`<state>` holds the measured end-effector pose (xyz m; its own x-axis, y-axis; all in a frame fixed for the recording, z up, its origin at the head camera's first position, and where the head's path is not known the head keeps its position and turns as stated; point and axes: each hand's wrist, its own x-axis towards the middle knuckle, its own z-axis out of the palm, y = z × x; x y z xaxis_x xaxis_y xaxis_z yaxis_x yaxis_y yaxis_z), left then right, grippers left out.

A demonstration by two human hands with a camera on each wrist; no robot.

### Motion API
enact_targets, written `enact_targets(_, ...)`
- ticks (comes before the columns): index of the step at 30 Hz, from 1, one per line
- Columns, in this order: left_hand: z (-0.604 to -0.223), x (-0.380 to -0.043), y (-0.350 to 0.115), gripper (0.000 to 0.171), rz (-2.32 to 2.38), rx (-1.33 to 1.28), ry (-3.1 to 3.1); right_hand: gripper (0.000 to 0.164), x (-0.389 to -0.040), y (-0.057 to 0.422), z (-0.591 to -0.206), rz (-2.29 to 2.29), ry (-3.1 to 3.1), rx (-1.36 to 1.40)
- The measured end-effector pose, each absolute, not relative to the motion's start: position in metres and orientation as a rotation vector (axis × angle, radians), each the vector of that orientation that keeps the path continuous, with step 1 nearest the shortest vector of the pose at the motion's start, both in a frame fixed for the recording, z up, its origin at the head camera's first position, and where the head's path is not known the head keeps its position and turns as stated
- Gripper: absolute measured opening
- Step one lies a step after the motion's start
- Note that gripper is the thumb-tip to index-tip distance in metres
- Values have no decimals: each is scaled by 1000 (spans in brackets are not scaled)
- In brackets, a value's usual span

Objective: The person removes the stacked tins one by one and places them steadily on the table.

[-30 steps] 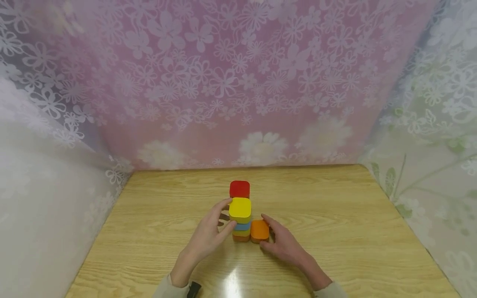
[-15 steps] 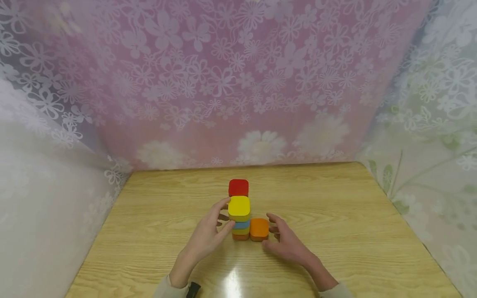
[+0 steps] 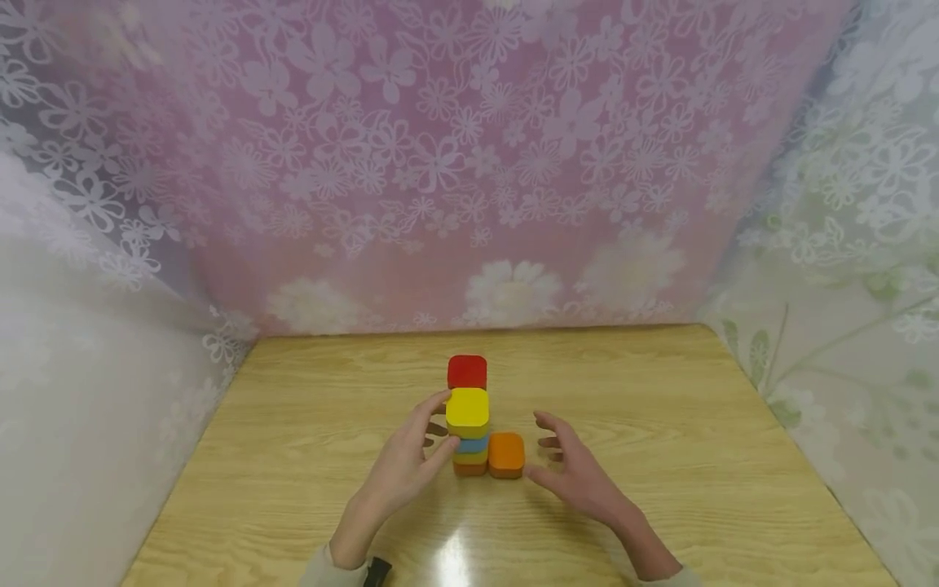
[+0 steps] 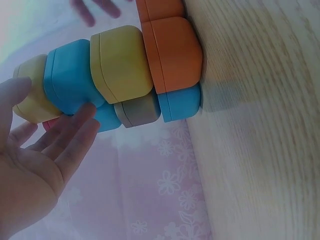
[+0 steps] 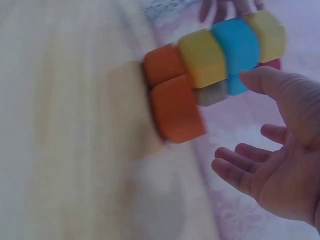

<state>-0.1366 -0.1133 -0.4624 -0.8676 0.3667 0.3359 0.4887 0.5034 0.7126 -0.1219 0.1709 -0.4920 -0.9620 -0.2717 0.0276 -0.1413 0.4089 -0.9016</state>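
A front stack of rounded square blocks, each with a seam near its top, holds an orange block [image 4: 172, 55], a yellow block [image 4: 121, 65], a blue block [image 4: 74, 75] and a top yellow block [image 3: 467, 412], bottom to top. My left hand [image 3: 403, 465] holds that top yellow block at its left side, thumb in front and index finger behind. To the right of the stack's base, a separate orange block [image 3: 506, 455] stands against it on the table. My right hand [image 3: 583, 481] is apart from this block on its right, fingers loosely bent and holding nothing.
Behind the front stack rises a second one, topped by a red block [image 3: 467, 372], with a grey block [image 4: 140, 109] and a bottom blue block [image 4: 181, 102] lower down. The wooden table [image 3: 330, 367] ends at a flowered curtain [image 3: 469, 163].
My right hand has let go of the separate orange block and drawn away to the right. My left hand stays at the top yellow block.
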Motion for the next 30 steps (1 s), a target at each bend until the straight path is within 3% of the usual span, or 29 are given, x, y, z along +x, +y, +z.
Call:
enact_targets(18,-462,-137,-111,57,-1290,-726,-2602,56,-123,159,-425,-1695,2706,-810)
enact_targets(30,-461,-136,-111,59,-1296,-720,-2620,60,-134,133,-416,-1605,2687,-861)
